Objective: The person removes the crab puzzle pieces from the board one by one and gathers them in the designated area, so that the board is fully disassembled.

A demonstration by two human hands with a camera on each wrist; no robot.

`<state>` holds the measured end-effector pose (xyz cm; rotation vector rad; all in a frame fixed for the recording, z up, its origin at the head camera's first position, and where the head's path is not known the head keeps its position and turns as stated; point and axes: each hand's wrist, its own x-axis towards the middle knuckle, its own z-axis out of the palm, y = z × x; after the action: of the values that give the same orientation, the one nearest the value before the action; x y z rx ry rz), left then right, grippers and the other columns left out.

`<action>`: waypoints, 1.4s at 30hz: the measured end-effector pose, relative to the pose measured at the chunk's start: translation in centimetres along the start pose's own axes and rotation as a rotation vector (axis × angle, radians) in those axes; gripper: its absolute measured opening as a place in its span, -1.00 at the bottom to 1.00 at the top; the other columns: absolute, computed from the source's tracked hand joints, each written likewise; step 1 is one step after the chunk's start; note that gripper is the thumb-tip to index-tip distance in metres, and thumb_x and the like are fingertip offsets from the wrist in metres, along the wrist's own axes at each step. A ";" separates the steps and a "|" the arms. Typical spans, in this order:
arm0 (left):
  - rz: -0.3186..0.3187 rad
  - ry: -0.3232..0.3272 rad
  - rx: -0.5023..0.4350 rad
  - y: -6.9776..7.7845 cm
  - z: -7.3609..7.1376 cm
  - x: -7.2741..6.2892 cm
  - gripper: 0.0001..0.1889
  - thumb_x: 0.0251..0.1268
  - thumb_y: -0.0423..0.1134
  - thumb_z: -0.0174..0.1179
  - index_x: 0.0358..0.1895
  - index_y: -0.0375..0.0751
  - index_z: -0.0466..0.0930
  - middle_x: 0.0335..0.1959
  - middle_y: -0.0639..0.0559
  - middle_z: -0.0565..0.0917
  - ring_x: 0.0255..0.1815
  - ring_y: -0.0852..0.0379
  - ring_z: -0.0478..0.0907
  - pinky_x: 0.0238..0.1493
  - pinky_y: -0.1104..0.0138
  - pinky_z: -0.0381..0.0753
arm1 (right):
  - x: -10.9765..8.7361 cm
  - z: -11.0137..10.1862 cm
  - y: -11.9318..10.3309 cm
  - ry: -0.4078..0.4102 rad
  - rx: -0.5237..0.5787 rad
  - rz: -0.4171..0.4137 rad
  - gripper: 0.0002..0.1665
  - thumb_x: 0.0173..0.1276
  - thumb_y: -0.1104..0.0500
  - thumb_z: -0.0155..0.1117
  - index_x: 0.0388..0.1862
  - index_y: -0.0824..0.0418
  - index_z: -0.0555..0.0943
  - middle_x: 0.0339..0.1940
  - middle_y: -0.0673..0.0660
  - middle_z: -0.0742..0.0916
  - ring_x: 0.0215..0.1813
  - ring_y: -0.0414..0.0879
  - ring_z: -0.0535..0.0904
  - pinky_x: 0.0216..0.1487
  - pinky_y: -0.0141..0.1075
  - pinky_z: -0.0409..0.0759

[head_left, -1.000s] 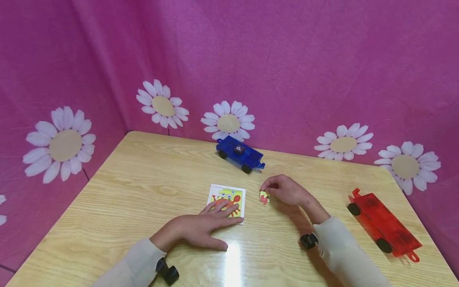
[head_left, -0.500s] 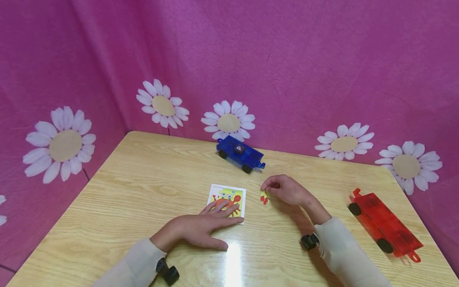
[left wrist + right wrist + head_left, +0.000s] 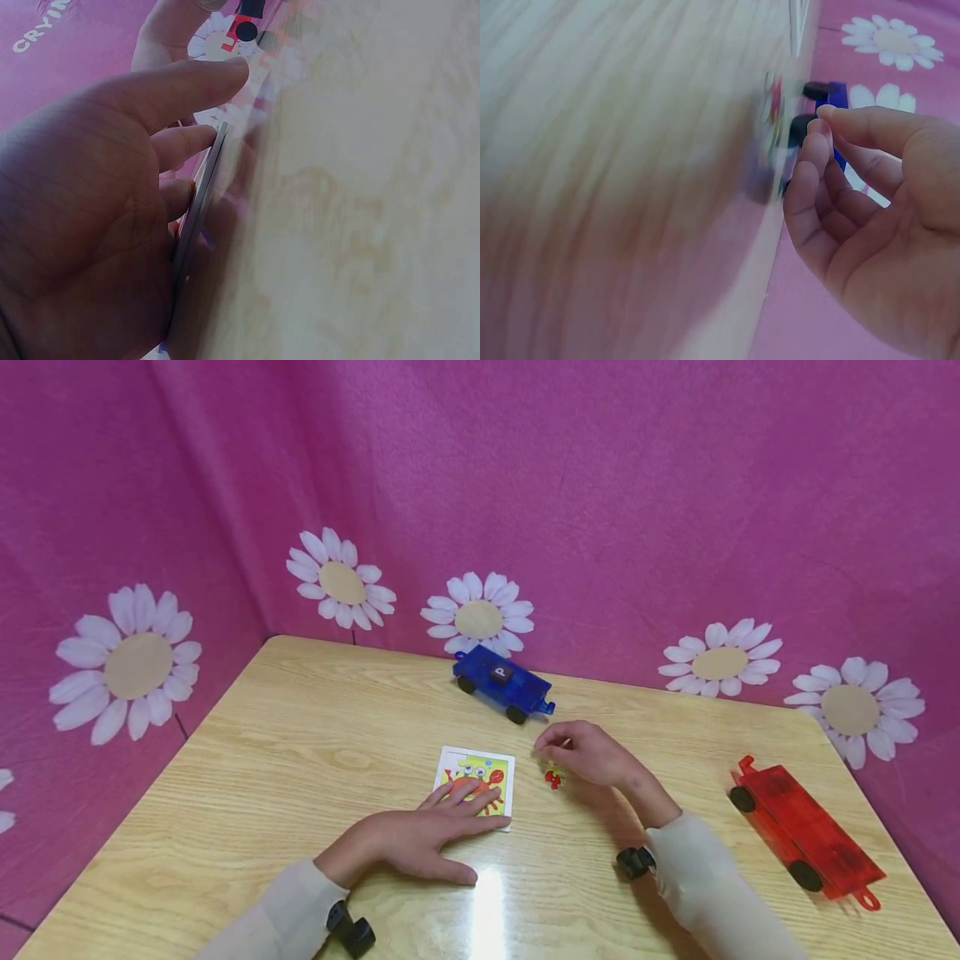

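Note:
My left hand [image 3: 427,837] lies flat with spread fingers over the lower part of a white-framed crab puzzle [image 3: 513,777]. In the left wrist view, its fingers reach over the thin edge of the puzzle board [image 3: 196,217]. My right hand [image 3: 592,756] is to the right of the puzzle, its thumb and fingertips drawn together. Just under it is a small red and yellow puzzle piece [image 3: 553,779]. In the right wrist view, this puzzle piece [image 3: 772,112] is blurred, left of the fingertips [image 3: 826,112]. I cannot tell whether the fingertips pinch anything.
A blue toy wagon [image 3: 487,672] bearing a dark block marked P stands behind the puzzle. A red toy wagon [image 3: 813,827] is near the right edge of the wooden table [image 3: 300,718]. Behind the table hangs a pink cloth [image 3: 600,510] with white daisies.
My right hand has shifted slightly left and up, its fingertips now left of the red and yellow piece. The piece has turned a little. My left hand has stayed still.

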<state>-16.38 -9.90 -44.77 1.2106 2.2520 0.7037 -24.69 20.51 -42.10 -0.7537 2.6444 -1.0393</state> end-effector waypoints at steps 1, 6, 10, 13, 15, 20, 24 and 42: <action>-0.001 -0.001 -0.003 0.0 0.0 0.0 -0.24 0.50 0.20 0.12 0.67 0.16 0.12 0.71 0.04 -0.16 0.66 -0.06 -0.51 0.56 -0.07 -0.47 | 0.2 0.1 -0.2 -0.002 -0.001 -0.017 -0.86 0.51 0.29 0.26 -0.11 0.27 0.75 -0.25 0.07 0.76 -0.25 -0.11 0.58 -0.12 -0.20 0.60; -0.003 -0.001 0.006 0.0 0.0 0.0 -0.24 0.50 0.21 0.13 0.67 0.17 0.12 0.71 0.03 -0.16 0.66 -0.07 -0.50 0.56 -0.06 -0.47 | 1.0 0.9 -1.2 -0.019 0.001 -0.068 -0.86 0.52 0.31 0.25 -0.10 0.28 0.75 -0.21 0.08 0.75 -0.25 -0.12 0.56 -0.16 -0.25 0.60; 0.000 -0.001 0.014 0.1 -0.1 0.0 -0.23 0.50 0.20 0.13 0.67 0.15 0.12 0.71 0.00 -0.17 0.66 -0.08 -0.51 0.56 -0.07 -0.46 | 1.7 1.3 -2.1 -0.039 0.006 -0.061 -0.85 0.53 0.29 0.25 -0.08 0.26 0.76 -0.20 0.08 0.75 -0.27 -0.12 0.56 -0.21 -0.26 0.60; 0.001 -0.003 0.011 0.1 -0.1 0.0 -0.23 0.51 0.19 0.13 0.67 0.13 0.12 0.71 -0.01 -0.19 0.66 -0.09 -0.51 0.56 -0.07 -0.46 | 2.2 1.7 -2.7 -0.067 0.007 -0.058 -0.83 0.54 0.28 0.24 -0.07 0.24 0.76 -0.18 0.07 0.77 -0.25 -0.13 0.56 -0.22 -0.27 0.59; -0.005 -0.007 0.002 0.0 -0.1 0.0 -0.24 0.51 0.19 0.13 0.67 0.15 0.11 0.71 0.00 -0.20 0.66 -0.08 -0.51 0.56 -0.07 -0.46 | 2.6 1.9 -3.1 -0.088 0.001 -0.064 -0.81 0.55 0.28 0.22 -0.05 0.23 0.77 -0.15 0.06 0.78 -0.23 -0.13 0.55 -0.21 -0.27 0.58; -0.011 -0.015 -0.013 0.0 -0.1 -0.1 -0.23 0.51 0.21 0.12 0.67 0.17 0.10 0.71 0.01 -0.22 0.66 -0.07 -0.52 0.56 -0.09 -0.46 | 3.5 2.6 -4.0 -0.139 -0.020 -0.116 -0.76 0.55 0.31 0.18 0.00 0.24 0.78 -0.06 0.06 0.79 -0.19 -0.13 0.55 -0.15 -0.25 0.58; -0.017 -0.019 -0.017 -0.1 -0.1 -0.1 -0.23 0.51 0.22 0.11 0.67 0.18 0.10 0.71 0.01 -0.22 0.66 -0.05 -0.53 0.56 -0.08 -0.46 | 4.2 3.1 -4.7 -0.173 -0.041 -0.118 -0.74 0.54 0.31 0.17 0.01 0.23 0.77 -0.03 0.03 0.78 -0.18 -0.14 0.54 -0.14 -0.28 0.54; -0.017 -0.015 -0.003 0.0 -0.1 -0.1 -0.24 0.50 0.21 0.13 0.66 0.16 0.13 0.71 0.01 -0.20 0.66 -0.06 -0.52 0.56 -0.08 -0.45 | 5.4 4.2 -5.2 -0.239 -0.027 -0.108 -0.62 0.55 0.41 0.02 0.05 0.17 0.75 0.08 0.06 0.74 0.10 -0.07 0.58 0.24 -0.12 0.51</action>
<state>-16.38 -10.03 -44.61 1.1904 2.2449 0.6892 -25.72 12.00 -41.68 -0.9705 2.4423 -0.8792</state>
